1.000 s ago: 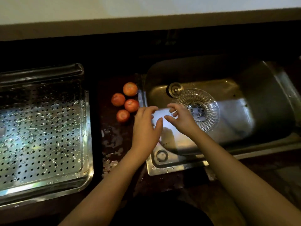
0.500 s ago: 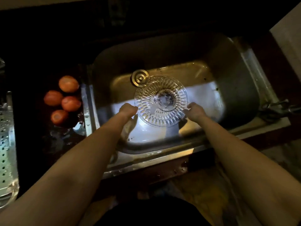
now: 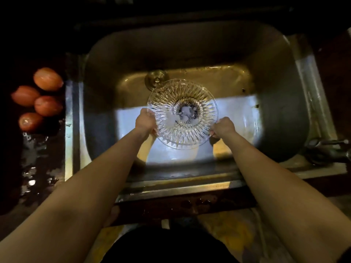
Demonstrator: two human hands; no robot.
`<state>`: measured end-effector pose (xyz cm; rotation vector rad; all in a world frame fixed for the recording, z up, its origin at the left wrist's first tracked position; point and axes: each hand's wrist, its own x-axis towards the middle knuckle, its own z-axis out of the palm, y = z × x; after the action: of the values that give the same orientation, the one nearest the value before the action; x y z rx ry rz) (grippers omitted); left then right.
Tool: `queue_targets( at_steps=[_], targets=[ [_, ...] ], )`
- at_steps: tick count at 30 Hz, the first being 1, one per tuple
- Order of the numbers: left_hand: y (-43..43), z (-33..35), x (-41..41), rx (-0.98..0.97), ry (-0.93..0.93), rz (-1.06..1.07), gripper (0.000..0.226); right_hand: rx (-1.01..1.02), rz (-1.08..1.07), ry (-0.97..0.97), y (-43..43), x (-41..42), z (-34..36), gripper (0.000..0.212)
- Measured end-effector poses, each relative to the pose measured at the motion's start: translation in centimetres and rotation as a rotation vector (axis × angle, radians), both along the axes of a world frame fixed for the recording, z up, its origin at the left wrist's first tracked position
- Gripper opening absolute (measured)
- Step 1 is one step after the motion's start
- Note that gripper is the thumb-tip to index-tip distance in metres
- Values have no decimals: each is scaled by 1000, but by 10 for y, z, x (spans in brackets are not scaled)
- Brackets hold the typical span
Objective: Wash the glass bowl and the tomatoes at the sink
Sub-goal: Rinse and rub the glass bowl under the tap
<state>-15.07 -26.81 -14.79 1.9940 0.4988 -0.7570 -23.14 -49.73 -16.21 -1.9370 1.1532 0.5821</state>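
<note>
A clear ribbed glass bowl is in the steel sink, held between both hands. My left hand grips its left rim and my right hand grips its right rim. The bowl partly covers the brass drain plug. Several red tomatoes lie in a cluster on the dark wet counter, left of the sink and away from both hands.
A tap handle sticks out at the sink's right front corner. The counter left of the sink is wet with puddles. The sink's front rim runs under both forearms.
The view has swung right and closer over the sink; the perforated tray has left the view. Both hands moved from near the sink's left edge to grip the bowl's two sides.
</note>
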Motion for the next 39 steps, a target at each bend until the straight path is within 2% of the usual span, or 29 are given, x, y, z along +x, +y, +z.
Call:
queue_targets(
  at_steps=[4,8,10,12,15,18,20,22,26,30,39],
  targets=[
    [-11,19,-6,-222,37,120,20,19,5,-1,-11,-6,18,11],
    [-22,41,-9,-291,-39,83,16,62,15,-98,-19,-25,65,25],
    [-29,53,-9,-261,-115,71,15,14,67,-140,-23,-37,96,21],
    [-39,65,-9,-248,-172,69,17,-180,87,-218,-28,-54,128,16],
    [-55,79,-7,-232,-221,57,21,-585,9,-471,-29,-91,183,19],
    [-69,90,-8,-269,-242,36,23,-815,-130,-508,-31,-119,213,24],
    [-77,98,-10,-315,-249,13,19,-802,-200,-405,-35,-126,213,28],
    [-84,105,-13,-352,-254,-6,18,-686,-271,-325,-36,-127,206,29],
    [-98,117,-19,-430,-263,-51,15,-524,-404,-474,-41,-128,191,26],
    [-108,126,-25,-462,-269,-60,15,-552,-438,-533,-43,-128,186,28],
    [-118,137,-29,-486,-271,-55,16,-579,-493,-418,-47,-114,191,31]
  ],
)
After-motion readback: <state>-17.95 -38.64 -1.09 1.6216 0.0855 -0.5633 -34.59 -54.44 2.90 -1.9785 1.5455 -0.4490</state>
